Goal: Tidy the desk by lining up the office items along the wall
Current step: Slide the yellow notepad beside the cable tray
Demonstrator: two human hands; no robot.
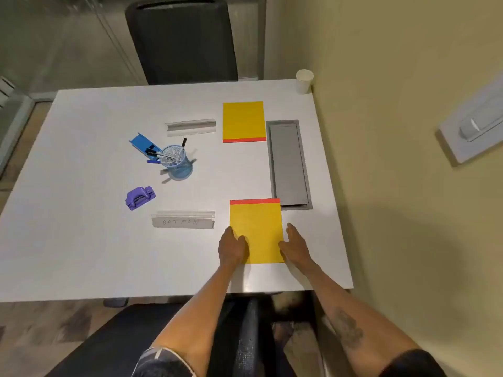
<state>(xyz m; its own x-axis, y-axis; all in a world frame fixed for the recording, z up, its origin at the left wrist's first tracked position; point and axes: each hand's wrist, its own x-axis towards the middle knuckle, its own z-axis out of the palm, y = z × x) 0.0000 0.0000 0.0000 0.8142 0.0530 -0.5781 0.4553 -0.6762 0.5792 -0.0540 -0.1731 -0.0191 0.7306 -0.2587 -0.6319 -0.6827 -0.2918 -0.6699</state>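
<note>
A yellow notepad with a red top strip [257, 227] lies flat near the desk's front right. My left hand [231, 247] rests on its lower left corner and my right hand [295, 247] presses against its right edge; both touch it. A second yellow notepad [243, 121] lies farther back. A clear name holder marked "BATMAN" [183, 220] sits left of the near pad, another clear holder [191, 127] left of the far pad. A blue mesh pen cup [177, 161] holds markers, with a blue case [143, 145] behind it. A purple hole punch [139, 197] lies at left.
The wall [394, 159] runs along the desk's right edge. A grey cable hatch [288, 164] is set into the white desk [81, 240] beside it. A white paper cup [304, 80] stands in the far right corner. A black chair [185, 39] faces the far side.
</note>
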